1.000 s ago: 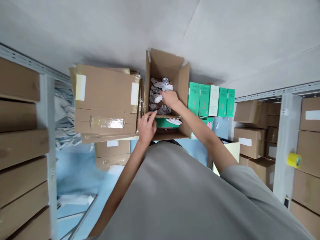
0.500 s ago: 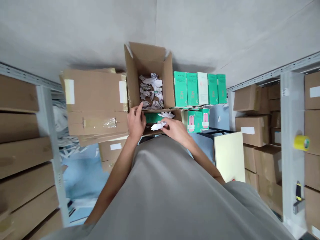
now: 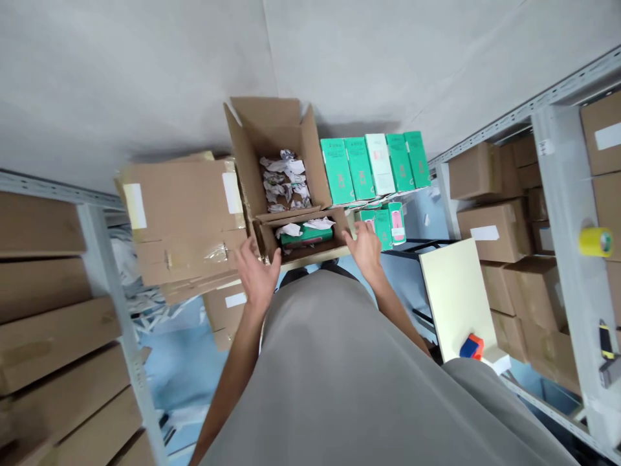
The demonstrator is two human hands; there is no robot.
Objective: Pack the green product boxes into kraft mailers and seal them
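Note:
Between my two hands sits a small open cardboard box (image 3: 310, 254). Inside it a green carton (image 3: 310, 237) lies with crumpled white paper (image 3: 319, 223) on top and at its left end. My left hand (image 3: 257, 272) is at the box's left front corner, fingers spread. At the right end, my right hand (image 3: 365, 249) has its thumb near the rim and its fingers apart; whether it touches cannot be made out. Directly behind stands a taller open cardboard box (image 3: 317, 162) with crumpled printed paper (image 3: 286, 181) in the bottom.
Green cartons (image 3: 359, 169) and one white carton (image 3: 380, 164) stand in a row at the right. Flattened cardboard (image 3: 187, 200) is stacked at the left. Shelves of brown boxes (image 3: 490, 226) flank both sides. Yellow tape (image 3: 596, 241) hangs on the right post.
The white paper my right hand held now lies in the small box. That hand has moved right to the box's end, and my left hand has opened wider. The camera view has tilted.

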